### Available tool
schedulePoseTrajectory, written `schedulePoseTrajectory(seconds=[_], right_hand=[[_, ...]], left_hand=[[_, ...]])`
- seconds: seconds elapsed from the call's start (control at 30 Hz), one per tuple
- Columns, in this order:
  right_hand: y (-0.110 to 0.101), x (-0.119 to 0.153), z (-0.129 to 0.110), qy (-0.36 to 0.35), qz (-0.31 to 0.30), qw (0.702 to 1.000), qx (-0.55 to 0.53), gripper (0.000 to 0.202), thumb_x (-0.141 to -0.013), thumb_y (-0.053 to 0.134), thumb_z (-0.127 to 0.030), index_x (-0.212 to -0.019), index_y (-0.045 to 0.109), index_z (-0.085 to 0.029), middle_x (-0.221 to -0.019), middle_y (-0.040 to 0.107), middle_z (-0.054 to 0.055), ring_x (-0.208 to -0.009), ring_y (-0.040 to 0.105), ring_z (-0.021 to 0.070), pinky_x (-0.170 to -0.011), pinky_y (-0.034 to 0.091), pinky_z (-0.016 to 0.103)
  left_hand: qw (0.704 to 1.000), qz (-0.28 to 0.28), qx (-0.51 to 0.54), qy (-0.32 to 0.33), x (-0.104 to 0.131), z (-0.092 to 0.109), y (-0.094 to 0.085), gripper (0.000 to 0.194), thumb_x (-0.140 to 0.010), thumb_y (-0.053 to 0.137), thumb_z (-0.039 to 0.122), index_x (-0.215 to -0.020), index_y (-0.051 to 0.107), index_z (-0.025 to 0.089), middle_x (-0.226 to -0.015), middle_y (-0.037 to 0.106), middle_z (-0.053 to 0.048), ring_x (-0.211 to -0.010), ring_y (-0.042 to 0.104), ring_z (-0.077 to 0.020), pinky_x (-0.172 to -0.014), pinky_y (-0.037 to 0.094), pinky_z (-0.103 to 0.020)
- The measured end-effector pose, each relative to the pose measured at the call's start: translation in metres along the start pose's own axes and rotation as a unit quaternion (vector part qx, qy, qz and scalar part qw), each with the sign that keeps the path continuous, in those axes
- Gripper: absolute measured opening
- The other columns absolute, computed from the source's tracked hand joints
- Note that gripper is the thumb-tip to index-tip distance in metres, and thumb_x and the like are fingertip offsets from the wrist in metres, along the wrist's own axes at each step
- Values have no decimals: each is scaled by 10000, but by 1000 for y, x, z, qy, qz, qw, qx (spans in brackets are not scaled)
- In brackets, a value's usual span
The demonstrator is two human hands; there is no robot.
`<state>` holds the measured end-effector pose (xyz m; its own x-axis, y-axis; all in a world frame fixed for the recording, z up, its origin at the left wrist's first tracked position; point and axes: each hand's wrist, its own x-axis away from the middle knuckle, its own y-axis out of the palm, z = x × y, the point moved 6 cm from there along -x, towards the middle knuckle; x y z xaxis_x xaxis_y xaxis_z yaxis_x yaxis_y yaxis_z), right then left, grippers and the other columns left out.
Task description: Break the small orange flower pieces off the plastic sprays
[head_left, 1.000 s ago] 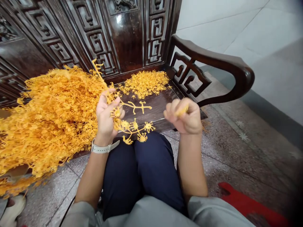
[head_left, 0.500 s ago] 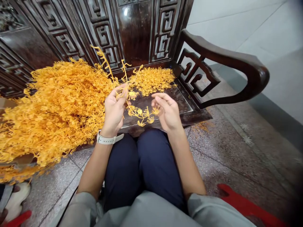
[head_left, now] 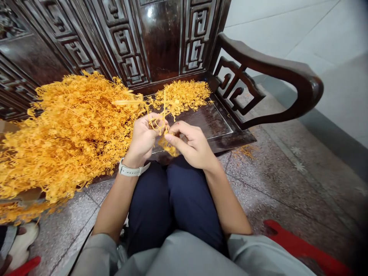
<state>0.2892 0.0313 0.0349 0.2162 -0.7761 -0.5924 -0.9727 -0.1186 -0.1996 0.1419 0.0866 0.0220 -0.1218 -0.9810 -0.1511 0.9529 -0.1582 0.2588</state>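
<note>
Between my two hands is a branching orange-yellow plastic flower stem [head_left: 165, 111], its thin twigs sticking up above the fingers. My left hand [head_left: 145, 134], with a pale watch strap at the wrist, pinches the stem. Close against it, my right hand [head_left: 188, 142] has its thumb and forefinger pressed on the stem, just above a hanging cluster of small florets [head_left: 171, 147]. Where exactly the right fingertips grip is partly hidden. The hands are over the front edge of a dark wooden bench seat, above my knees.
A large heap of orange-yellow plastic sprigs [head_left: 77, 130] covers the left of the bench. A smaller pile of florets [head_left: 186, 94] lies at the back of the seat [head_left: 209, 122]. The carved armrest [head_left: 276, 76] rises on the right. Orange bits [head_left: 244, 151] lie on the floor; a red object [head_left: 301, 245] stands lower right.
My right hand has moved left to meet my left hand and closed on the stem. The left hand has lowered slightly, and the upper twigs have swung, one now blurred and pointing left.
</note>
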Motion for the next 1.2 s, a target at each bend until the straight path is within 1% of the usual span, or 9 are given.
schedulePoseTrajectory(seconds=[0.3, 0.43, 0.53, 0.63, 0.73, 0.8, 1.0, 1.1, 1.2], right_hand=[[-4, -1, -30, -76, -82, 991, -70, 117, -1019, 732, -158, -912, 689, -180, -826, 672, 9, -759, 607, 138, -740, 487, 292], [17, 25, -68, -181, -287, 904, -259, 113, -1004, 754, -131, -917, 699, -176, -856, 796, 47, -820, 752, 142, -795, 542, 295], [13, 39, -74, -206, -337, 854, -339, 180, -920, 877, -189, -905, 699, -193, -828, 807, 36, -766, 765, 126, -737, 538, 277], [-5, 24, -37, -153, -236, 872, -401, 280, -939, 856, -480, -855, 707, -259, -657, 695, -25, -580, 629, 113, -601, 490, 287], [-30, -2, 38, 41, 35, 933, -356, 458, -971, 645, -739, -885, 706, -293, -594, 520, -32, -548, 441, 158, -558, 419, 336], [-38, -4, 76, 163, 148, 921, -322, 486, -941, 614, -744, -938, 697, -265, -626, 450, -34, -579, 360, 163, -574, 385, 346], [-25, 12, 85, 272, 217, 881, -319, 265, -854, 747, -473, -975, 694, -244, -668, 398, -61, -580, 332, 129, -563, 330, 306], [-21, 10, 59, 222, 215, 926, -215, 264, -877, 825, -457, -1007, 761, -236, -794, 616, -10, -666, 494, 127, -621, 412, 299], [-3, 4, 45, 201, 97, 963, -152, 343, -895, 864, -491, -1081, 794, -212, -925, 718, 20, -795, 597, 140, -738, 486, 302]], left_hand=[[996, -4, 86, -29, 20, 15, 15, 170, -770, 814, 47, -736, 703, 170, -728, 688, 1, -630, 634, -90, -605, 523, -177], [984, 121, 134, -4, -4, 6, -22, 249, -870, 690, -28, -751, 625, 180, -712, 659, 24, -589, 601, -73, -607, 526, -171], [984, 109, 132, -41, -15, -5, -31, 178, -961, 736, 78, -823, 680, 175, -732, 668, 13, -598, 608, -68, -607, 530, -159], [992, 80, 102, -9, -11, 0, -26, 114, -953, 851, 237, -914, 754, 190, -796, 711, -3, -617, 639, -68, -608, 536, -154], [994, 86, 71, 7, -5, 6, -22, 151, -930, 887, 327, -940, 782, 220, -832, 724, 2, -601, 647, -68, -574, 527, -162], [995, 83, 60, -13, -6, 3, -22, 188, -918, 896, 384, -979, 789, 241, -847, 720, 5, -593, 651, -74, -550, 519, -175], [998, 62, 18, -6, -9, -2, -22, 354, -847, 935, 528, -1035, 795, 263, -773, 671, 11, -578, 622, -90, -551, 528, -200], [999, 50, 3, 10, -7, 1, -14, 354, -858, 923, 540, -1037, 783, 268, -774, 668, 6, -607, 629, -105, -558, 532, -209], [999, 16, 42, 12, -5, 4, -5, 332, -856, 933, 501, -1000, 754, 262, -898, 713, -12, -668, 649, -108, -583, 543, -218]])
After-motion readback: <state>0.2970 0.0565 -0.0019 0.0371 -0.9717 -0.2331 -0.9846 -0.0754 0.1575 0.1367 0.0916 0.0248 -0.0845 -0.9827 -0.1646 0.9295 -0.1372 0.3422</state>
